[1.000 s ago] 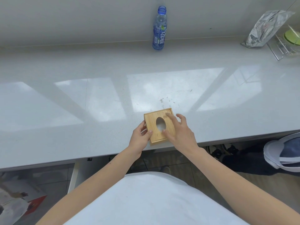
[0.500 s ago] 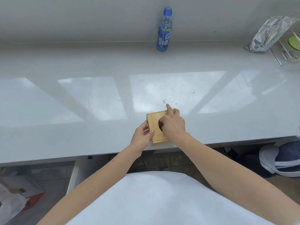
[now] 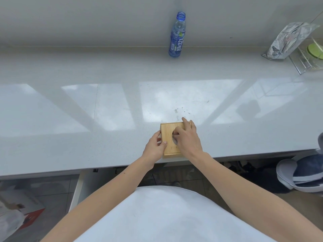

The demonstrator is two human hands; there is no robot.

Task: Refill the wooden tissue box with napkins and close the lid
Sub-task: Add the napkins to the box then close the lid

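Wooden square tissue box (image 3: pixel 168 137) gripped by left hand (image 3: pixel 154 149), right hand (image 3: pixel 187 139) spread flat on lid

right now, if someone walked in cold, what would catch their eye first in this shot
Both hands on the wooden tissue box at the counter's near edge: the left hand grips its left side, the right hand lies over the lid with a finger at the oval opening. Next, the blue bottle standing alone against the back wall, and the crumpled foil bag at far right.

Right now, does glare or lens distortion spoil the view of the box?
Head view: window glare streaks the counter behind the wooden box, not on it; wide-angle bending curves the counter's edges; the box stays sharp, partly covered by the right hand.
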